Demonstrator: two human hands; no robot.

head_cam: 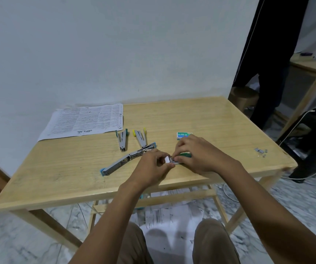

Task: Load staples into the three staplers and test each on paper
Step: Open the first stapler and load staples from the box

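**Loading staples: the box being opened.** Both hands meet over a small cardboard staple box near the front edge of the wooden table. The left hand pinches the box's white inner tray between curled thumb and fingers. The right hand grips the green sleeve, fingers curled. Whether a staple strip is free cannot be told. The blue stapler, bright metal with plastic end caps, lies swung open just left of the left hand, the nearer one. Its long axis runs from near-left to far-right. The green stapler and yellow stapler lie beyond it, each spread in a narrow V, near the printed paper.
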